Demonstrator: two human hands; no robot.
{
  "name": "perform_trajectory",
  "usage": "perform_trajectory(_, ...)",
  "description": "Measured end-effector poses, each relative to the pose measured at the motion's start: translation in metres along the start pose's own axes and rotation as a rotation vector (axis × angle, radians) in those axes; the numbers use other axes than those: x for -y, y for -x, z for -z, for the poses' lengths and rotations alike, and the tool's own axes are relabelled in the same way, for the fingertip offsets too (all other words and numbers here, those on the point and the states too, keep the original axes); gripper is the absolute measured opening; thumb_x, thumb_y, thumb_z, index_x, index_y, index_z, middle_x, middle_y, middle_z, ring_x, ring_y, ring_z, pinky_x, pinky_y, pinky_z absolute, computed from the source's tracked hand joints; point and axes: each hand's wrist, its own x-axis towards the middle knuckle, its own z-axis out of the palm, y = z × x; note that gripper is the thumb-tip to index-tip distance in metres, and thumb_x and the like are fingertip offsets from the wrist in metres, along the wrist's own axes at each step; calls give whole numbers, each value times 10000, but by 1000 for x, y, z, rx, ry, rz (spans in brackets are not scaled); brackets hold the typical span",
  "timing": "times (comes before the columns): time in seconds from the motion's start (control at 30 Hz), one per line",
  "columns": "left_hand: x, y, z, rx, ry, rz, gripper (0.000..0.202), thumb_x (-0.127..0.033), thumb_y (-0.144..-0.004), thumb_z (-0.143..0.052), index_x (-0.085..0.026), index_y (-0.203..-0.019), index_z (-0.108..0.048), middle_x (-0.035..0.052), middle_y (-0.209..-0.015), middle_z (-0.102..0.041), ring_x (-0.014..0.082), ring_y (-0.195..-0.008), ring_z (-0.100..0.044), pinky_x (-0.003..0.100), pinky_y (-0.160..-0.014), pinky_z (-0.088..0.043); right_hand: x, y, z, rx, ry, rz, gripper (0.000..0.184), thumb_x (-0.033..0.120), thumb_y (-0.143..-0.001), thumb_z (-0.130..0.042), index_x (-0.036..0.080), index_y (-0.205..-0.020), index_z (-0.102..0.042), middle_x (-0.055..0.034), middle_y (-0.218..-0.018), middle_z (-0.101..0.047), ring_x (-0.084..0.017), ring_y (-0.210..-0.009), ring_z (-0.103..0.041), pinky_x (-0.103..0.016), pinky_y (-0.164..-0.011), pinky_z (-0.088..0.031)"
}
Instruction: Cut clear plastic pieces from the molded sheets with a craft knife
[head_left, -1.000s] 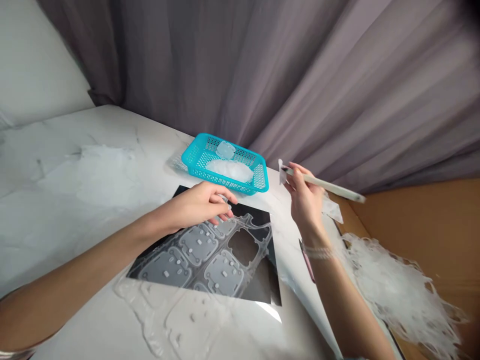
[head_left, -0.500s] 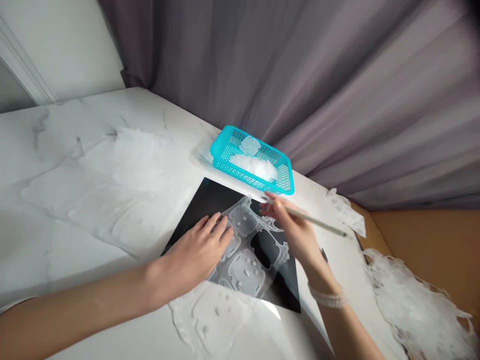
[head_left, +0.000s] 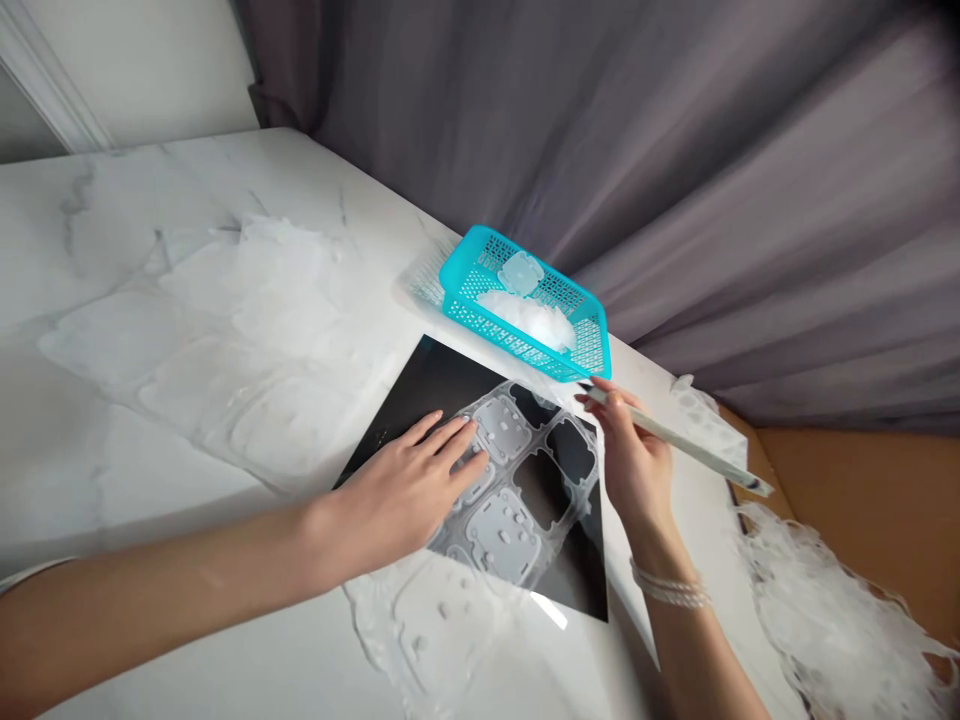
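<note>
A clear moulded plastic sheet (head_left: 504, 532) lies partly on a black glossy board (head_left: 405, 400) and partly over the table. It carries rounded square panels with small raised bumps; several panel openings at its right side show the black board through. My left hand (head_left: 420, 480) rests flat on the sheet's left side, fingers spread and holding nothing. Beyond the sheet's upper right corner, my right hand (head_left: 634, 450) is closed around a slim pale pen-like tool (head_left: 697, 455). Its dark tip points left, close to the basket's near corner. Whether the tip touches anything I cannot tell.
A turquoise basket (head_left: 525, 348) holding translucent plastic pieces (head_left: 536, 320) stands behind the board. More clear sheets (head_left: 247, 340) are spread on the left of the marble-patterned table. At right are plastic scraps (head_left: 832, 600) and a cardboard box (head_left: 862, 490); a grey curtain (head_left: 600, 130) hangs behind.
The sheet's right part, bunched up before, now lies flatter with its openings clearer. My right hand has moved right, away from the sheet, still holding the tool. The view has shifted slightly.
</note>
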Motion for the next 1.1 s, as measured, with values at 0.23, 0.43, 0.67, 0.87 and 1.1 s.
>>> perform_trajectory(0.23, -1, -1, -3, -7, -7, 0, 500, -104, -915, -380, -72, -1412, -423, 225, -1452, -469, 326, -1382, -405, 480, -1146, -321, 20, 49, -39, 315, 88, -53, 131, 350, -927, -592, 221, -915, -607, -21, -819, -660, -175, -769, -627, -293, -700, -490)
perform_trajectory(0.43, 0, -1, -7, -16, -17, -1, 492, -131, -921, -399, -74, -1409, -427, 244, -1470, -441, 334, -1384, -403, 478, -1145, -321, 23, 50, -42, 375, 294, 54, 124, 311, -951, -550, 209, -910, -607, -17, -772, -647, -146, -656, -576, -271, -590, -440)
perform_trajectory(0.67, -1, 0, -6, -14, -25, 9, 490, -105, -898, -408, -81, -1386, -447, 234, -1449, -472, 330, -1354, -446, 452, -1133, -354, 30, 46, -54, 393, 396, 197, 113, 254, -963, -502, 214, -878, -565, -27, -768, -646, -145, -641, -591, -283, -620, -474)
perform_trajectory(0.87, -1, -2, -5, -1, -29, 1, 495, -94, -899, -398, -64, -1391, -442, 256, -1466, -440, 344, -1370, -423, 454, -1107, -390, 27, 61, -45, 395, 399, 258, 85, 170, -951, -490, 233, -910, -530, -92, -992, -699, -224, -981, -690, -334, -767, -558)
perform_trajectory(1.1, -2, -2, -5, 29, -10, -34, 476, -62, -895, -365, -7, -1354, -478, 260, -1459, -450, 352, -1400, -373, 462, -1108, -386, 5, 54, -60, 471, 434, 514, 183, 99, -942, -443, 237, -969, -560, -103, -986, -690, -255, -1183, -617, -429, -946, -556)
